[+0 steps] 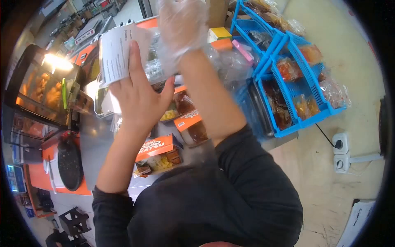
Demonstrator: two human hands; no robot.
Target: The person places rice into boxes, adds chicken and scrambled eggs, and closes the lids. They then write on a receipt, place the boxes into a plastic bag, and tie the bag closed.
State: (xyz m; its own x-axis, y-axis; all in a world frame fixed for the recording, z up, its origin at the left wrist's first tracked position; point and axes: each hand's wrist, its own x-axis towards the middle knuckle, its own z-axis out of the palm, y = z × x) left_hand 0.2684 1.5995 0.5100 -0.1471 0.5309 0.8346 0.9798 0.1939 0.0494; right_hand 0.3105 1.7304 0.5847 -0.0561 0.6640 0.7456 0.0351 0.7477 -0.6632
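Note:
My left hand point(139, 96) is bare and holds a white printed slip of paper point(114, 51) between its fingers. The index finger lies over the slip, the other fingers are behind it, and the thumb stands apart. My right hand point(183, 31), in a clear plastic glove, is raised at the top edge; its fingers are blurred and partly cut off. Below my hands are orange-printed food boxes: one point(158, 154) shows yellow and browned food through its window. Another orange box point(191, 125) sits partly behind my right forearm.
Blue stacked baskets point(284, 82) with bagged sauces stand at the right. A lit glass warmer point(45, 90) with fried food is at the left, above a black oval plate point(70, 164). A yellow box point(220, 34) and plastic bags point(230, 64) lie beyond my right forearm.

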